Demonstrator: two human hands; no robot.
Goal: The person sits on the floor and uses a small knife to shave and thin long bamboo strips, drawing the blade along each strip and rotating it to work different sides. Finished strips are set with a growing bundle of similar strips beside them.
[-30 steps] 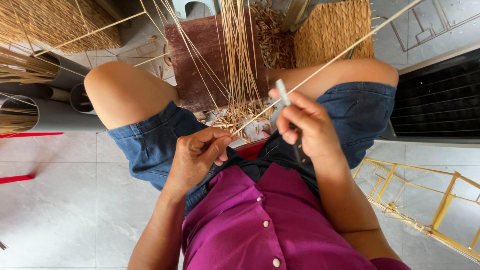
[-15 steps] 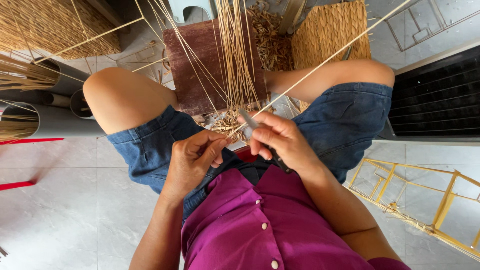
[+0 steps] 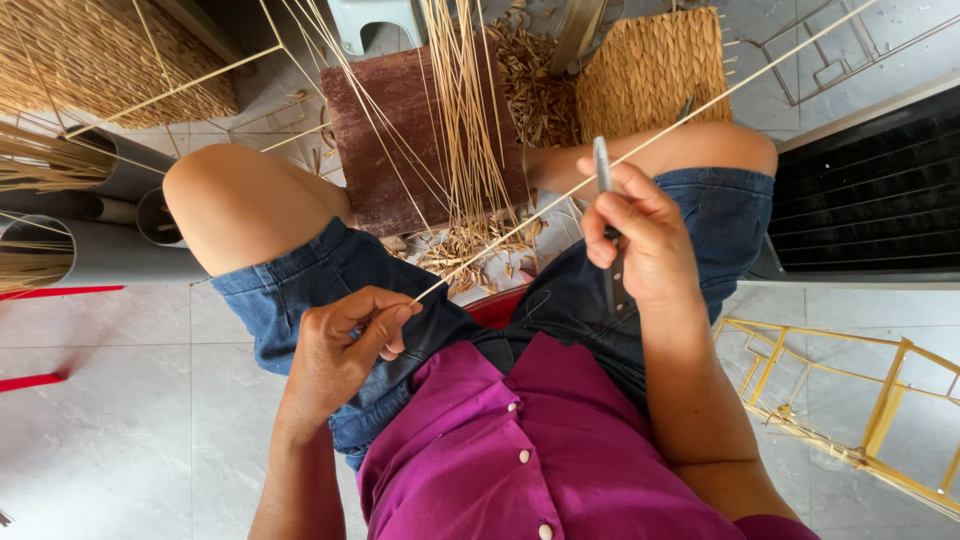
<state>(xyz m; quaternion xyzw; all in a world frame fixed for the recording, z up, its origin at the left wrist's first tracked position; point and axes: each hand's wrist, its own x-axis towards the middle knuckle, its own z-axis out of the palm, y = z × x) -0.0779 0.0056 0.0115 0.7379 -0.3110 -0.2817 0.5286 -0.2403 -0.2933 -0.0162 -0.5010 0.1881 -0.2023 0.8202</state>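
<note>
Reed strip (image 3: 640, 150) we pinched at its near end in our left hand (image 3: 345, 345); our right hand (image 3: 645, 235) gripped a knife (image 3: 603, 170), judged ready to scrape.

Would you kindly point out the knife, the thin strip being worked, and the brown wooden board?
knife (image 3: 601, 160): head view, on the grey blade above the right hand's fingers.
thin strip (image 3: 520, 229): head view, mid-length between the two hands.
brown wooden board (image 3: 385, 130): head view, on its bare left part.

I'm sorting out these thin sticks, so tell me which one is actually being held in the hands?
The long stick running diagonally to the upper right: the left hand pinches its near end. The bundle of sticks lies untouched.
</note>
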